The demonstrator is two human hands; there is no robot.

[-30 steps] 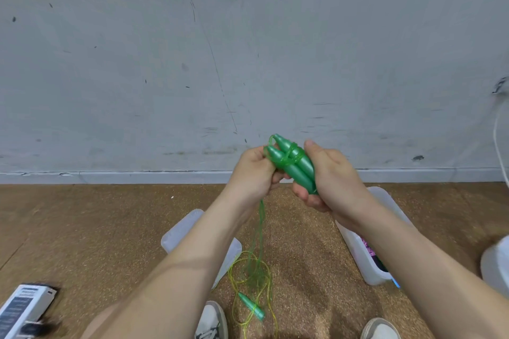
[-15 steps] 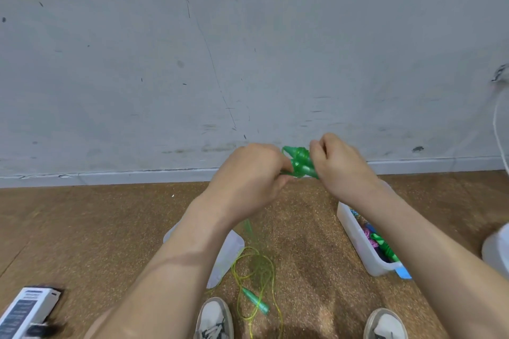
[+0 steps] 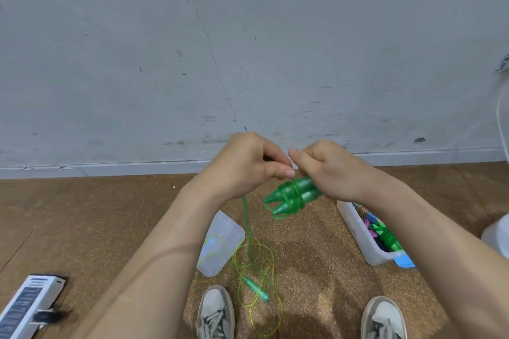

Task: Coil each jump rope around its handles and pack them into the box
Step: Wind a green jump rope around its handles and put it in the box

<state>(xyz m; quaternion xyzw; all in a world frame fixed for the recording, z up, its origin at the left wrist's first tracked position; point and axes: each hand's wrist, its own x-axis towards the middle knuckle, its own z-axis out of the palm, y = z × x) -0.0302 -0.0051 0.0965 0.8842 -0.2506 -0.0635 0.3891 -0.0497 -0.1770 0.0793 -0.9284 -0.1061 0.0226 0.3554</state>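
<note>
My right hand grips the green handles, partly wrapped; left hand pinches the cord. Carton print blurred, unreadable.

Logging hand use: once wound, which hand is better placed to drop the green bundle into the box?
Right. The right hand grips the green handles, and the box sits on that side, below its forearm; the left hand holds only the trailing rope.

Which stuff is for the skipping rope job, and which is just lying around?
For the job: pair of green plastic handles wound with green cord, gripped by the right hand; left hand pinching the loose green cord; yellow-green rope with teal handle; clear plastic box.
Lying about: white printed carton; white rounded object.
</note>
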